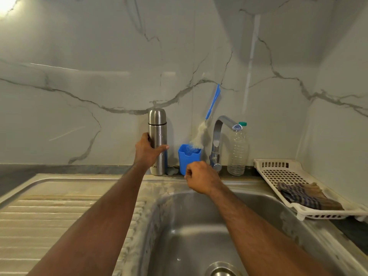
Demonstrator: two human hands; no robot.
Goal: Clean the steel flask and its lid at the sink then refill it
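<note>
A tall steel flask (158, 134) stands upright on the ledge behind the sink, its steel lid (157, 116) on top. My left hand (148, 151) is wrapped around the flask's lower middle, thumb across the front. My right hand (201, 178) hovers over the back rim of the sink basin (199, 226), fingers curled into a loose fist with nothing visible in it. A steel tap (219, 136) rises just right of that hand, its spout turned to the right.
A blue cup (189, 157) holds a bottle brush (207, 118) with a blue handle, between flask and tap. An empty plastic bottle (238, 150) stands behind the tap. A white rack (292, 176) with a checked cloth (306, 196) sits at right. The ribbed drainboard (59, 216) lies left.
</note>
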